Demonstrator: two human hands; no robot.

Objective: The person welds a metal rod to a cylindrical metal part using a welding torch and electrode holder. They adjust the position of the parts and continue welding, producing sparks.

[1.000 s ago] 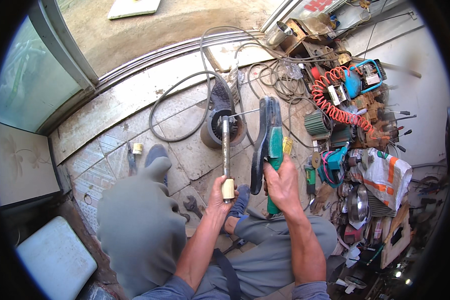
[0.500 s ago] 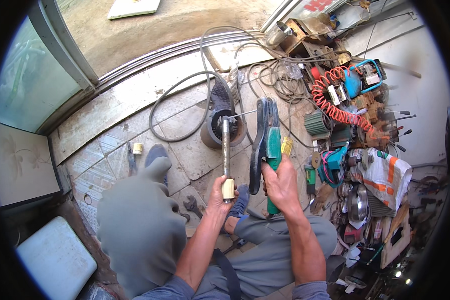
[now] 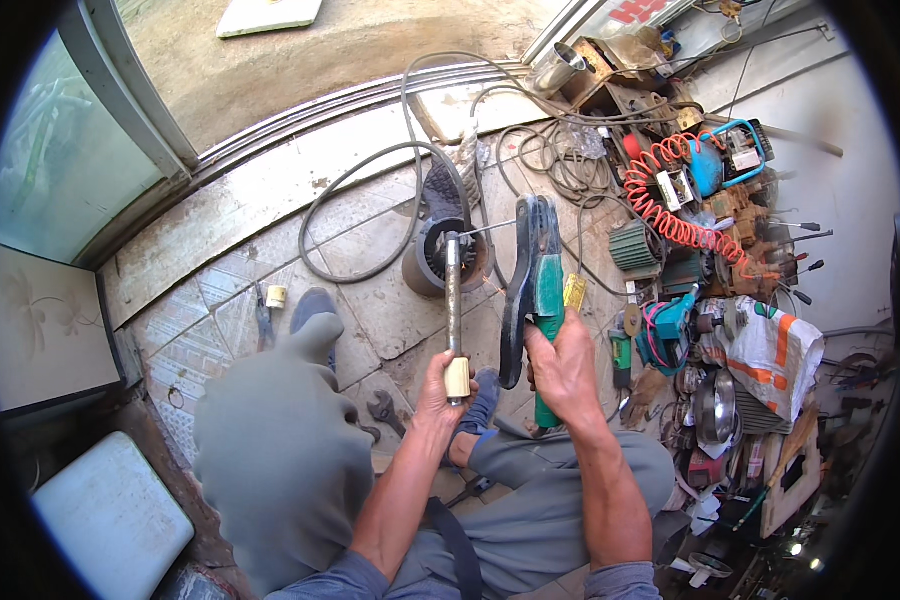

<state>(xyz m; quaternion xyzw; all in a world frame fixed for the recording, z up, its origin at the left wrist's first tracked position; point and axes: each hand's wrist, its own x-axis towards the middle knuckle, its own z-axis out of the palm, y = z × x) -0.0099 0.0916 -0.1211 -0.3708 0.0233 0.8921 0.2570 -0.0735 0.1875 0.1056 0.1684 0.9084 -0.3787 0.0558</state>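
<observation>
Presently: left hand (image 3: pixel 438 385), fingers closed round the pale handle of a metal rod (image 3: pixel 453 300), held upright over the motor housing (image 3: pixel 440 262). Right hand (image 3: pixel 562 368), fingers gripping green-and-black long-handled pliers (image 3: pixel 538 290), jaws pointed at the rod's top. Below: tiled floor (image 3: pixel 270 200), cables (image 3: pixel 370 190).
</observation>
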